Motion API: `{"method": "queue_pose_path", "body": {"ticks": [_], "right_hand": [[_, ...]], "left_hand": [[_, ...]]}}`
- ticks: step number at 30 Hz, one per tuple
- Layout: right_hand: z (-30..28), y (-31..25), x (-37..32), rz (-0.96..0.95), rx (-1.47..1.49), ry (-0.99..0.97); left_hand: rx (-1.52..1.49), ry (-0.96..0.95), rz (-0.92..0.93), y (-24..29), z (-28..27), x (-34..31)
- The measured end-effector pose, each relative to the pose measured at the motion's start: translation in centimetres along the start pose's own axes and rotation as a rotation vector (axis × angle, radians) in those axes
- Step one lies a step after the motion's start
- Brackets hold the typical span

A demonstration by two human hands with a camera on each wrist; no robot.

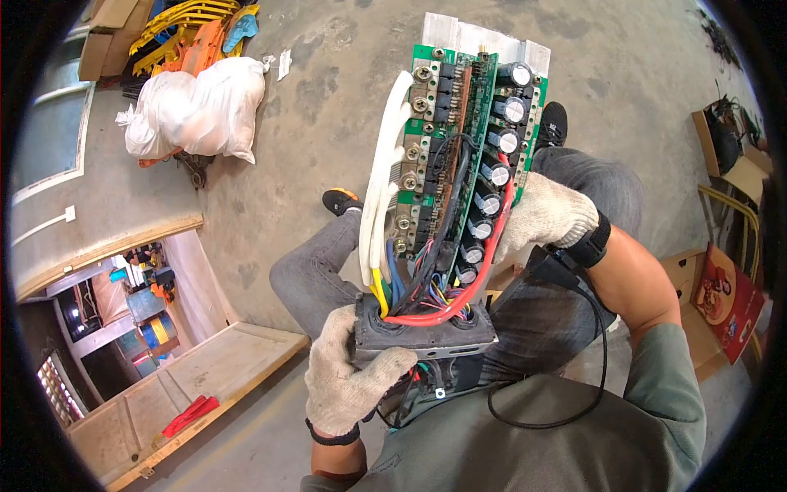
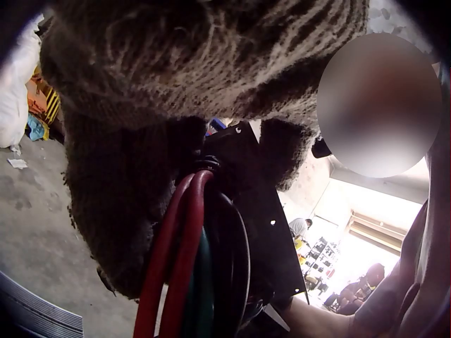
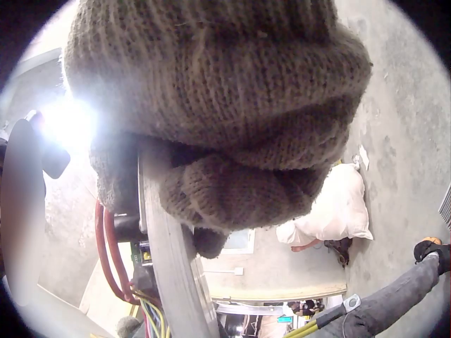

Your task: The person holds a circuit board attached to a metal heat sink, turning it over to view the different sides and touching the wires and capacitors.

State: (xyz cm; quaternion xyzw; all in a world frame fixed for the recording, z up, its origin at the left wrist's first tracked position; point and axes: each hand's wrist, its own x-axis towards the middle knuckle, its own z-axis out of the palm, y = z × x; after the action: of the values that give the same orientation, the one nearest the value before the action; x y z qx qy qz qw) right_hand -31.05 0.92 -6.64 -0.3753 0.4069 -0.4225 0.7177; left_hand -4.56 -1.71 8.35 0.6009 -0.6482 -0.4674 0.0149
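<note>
A motor controller's green circuit board (image 1: 484,164) stands tilted up in front of the person, fixed to a silver aluminium heat sink (image 1: 492,41). Rows of black capacitors (image 1: 510,111) line its right side. My gloved left hand (image 1: 348,373) grips the left end of the black end plate (image 1: 426,336), thumb over its near face. Red cables (image 2: 184,232) pass through that plate by the left fingers. Higher up, my gloved right hand (image 1: 549,213) holds the board assembly's right edge, fingers curled round the heat sink's metal edge (image 3: 173,260). White-sleeved cables (image 1: 381,180) and a thick red wire (image 1: 492,262) run into the plate.
The person sits with legs (image 1: 320,262) spread around the assembly. A white sack (image 1: 197,111) lies on the concrete floor at upper left. A wooden door (image 1: 188,394) with red gloves or cloth (image 1: 190,416) is at lower left. Cardboard boxes (image 1: 730,148) stand at right.
</note>
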Motion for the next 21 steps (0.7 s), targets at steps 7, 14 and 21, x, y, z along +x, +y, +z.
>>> {"method": "queue_pose_path", "body": {"ticks": [7, 14, 21], "right_hand": [[-1.1, 4.1, 1.1, -0.406, -0.345, 0.009], [-0.6, 1.2, 0.1, -0.046, -0.105, -0.013], [-0.7, 2.6, 0.2, -0.063, -0.053, 0.012]], "left_hand": [[-0.046, -0.008, 0.002, -0.5, 0.0, 0.1], [-0.055, -0.009, 0.018, -0.6, -0.1, 0.1], [-0.028, -0.016, 0.061, -0.7, -0.1, 0.1]]}}
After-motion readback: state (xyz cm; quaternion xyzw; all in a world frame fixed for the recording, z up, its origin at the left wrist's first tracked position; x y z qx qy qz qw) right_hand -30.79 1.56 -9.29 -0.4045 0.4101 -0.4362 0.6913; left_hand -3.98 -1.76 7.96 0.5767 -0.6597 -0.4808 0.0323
